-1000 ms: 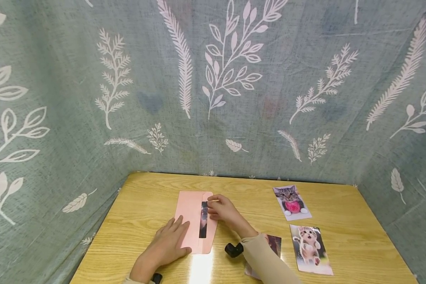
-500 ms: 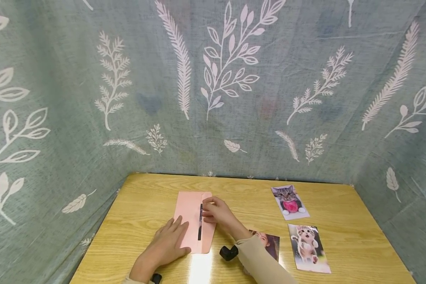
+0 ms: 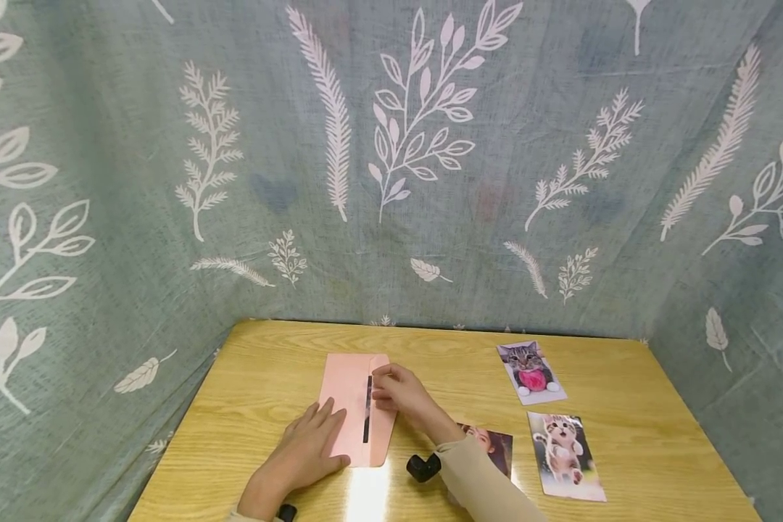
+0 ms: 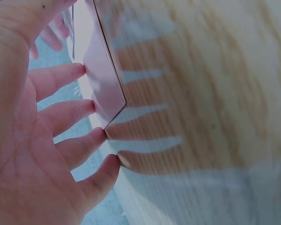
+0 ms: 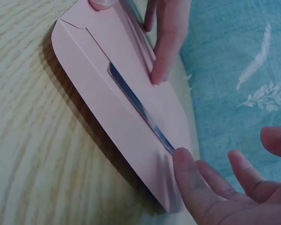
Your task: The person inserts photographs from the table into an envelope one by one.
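Note:
A pink envelope (image 3: 342, 380) lies on the wooden table, its flap side toward the right. Out of its opening shows a narrow dark strip of a photo (image 3: 367, 424), the rest of it hidden inside. My left hand (image 3: 303, 446) rests spread on the envelope's near left part, thumb at the bottom edge. In the left wrist view its fingers (image 4: 70, 108) are apart and fairly straight. My right hand (image 3: 401, 395) is over the right side of the envelope. Seen from the right wrist, one fingertip (image 5: 181, 157) touches the far end of the photo strip, the other fingers loosely extended.
Two kitten photos lie on the right of the table, one with a pink ball (image 3: 531, 378) and one standing up (image 3: 564, 457). A portrait photo (image 3: 499, 446) is partly under the right sleeve (image 3: 483, 471). A leaf-patterned cloth (image 3: 339, 283) hangs behind the table.
The photo has slid leftward deeper into the envelope, its visible strip now much narrower. My right hand has shifted slightly left with it; my left hand has stayed in place.

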The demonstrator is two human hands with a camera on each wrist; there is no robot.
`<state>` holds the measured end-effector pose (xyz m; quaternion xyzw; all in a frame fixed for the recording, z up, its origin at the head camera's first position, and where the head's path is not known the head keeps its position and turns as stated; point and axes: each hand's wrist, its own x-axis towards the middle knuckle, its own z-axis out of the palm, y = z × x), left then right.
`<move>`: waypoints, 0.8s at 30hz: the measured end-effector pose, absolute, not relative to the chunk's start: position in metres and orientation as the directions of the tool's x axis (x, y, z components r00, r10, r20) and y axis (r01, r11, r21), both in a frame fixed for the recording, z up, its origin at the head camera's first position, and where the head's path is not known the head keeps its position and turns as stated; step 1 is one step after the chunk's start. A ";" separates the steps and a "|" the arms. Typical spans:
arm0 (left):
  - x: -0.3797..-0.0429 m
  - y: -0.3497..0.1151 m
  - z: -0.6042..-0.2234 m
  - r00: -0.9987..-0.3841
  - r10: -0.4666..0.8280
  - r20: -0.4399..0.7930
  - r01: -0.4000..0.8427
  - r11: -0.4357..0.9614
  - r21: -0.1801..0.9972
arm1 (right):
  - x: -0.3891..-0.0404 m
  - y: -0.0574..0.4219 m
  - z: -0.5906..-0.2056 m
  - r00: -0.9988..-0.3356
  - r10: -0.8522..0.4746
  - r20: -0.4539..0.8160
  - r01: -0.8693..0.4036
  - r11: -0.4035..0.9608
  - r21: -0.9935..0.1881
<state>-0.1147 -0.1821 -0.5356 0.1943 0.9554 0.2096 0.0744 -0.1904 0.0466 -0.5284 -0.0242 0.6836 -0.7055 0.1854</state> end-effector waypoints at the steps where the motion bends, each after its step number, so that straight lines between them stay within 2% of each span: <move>1: -0.115 -0.182 -0.536 -0.914 0.400 -0.062 0.338 0.838 0.429 | -0.189 0.048 -0.527 -0.931 -0.299 -0.208 0.216 0.008 -0.976; 9: -0.114 -0.182 -0.536 -0.916 0.399 -0.053 0.342 0.841 0.419 | -0.183 0.068 -0.512 -0.942 -0.313 -0.119 0.104 0.065 -0.992; 14: -0.114 -0.182 -0.534 -0.914 0.403 -0.055 0.343 0.837 0.427 | -0.179 0.085 -0.501 -0.943 -0.323 -0.080 0.031 0.153 -0.988; 24: -0.113 -0.182 -0.534 -0.912 0.406 -0.055 0.343 0.832 0.437 | -0.159 0.121 -0.483 -0.951 -0.309 0.013 -0.092 0.243 -0.966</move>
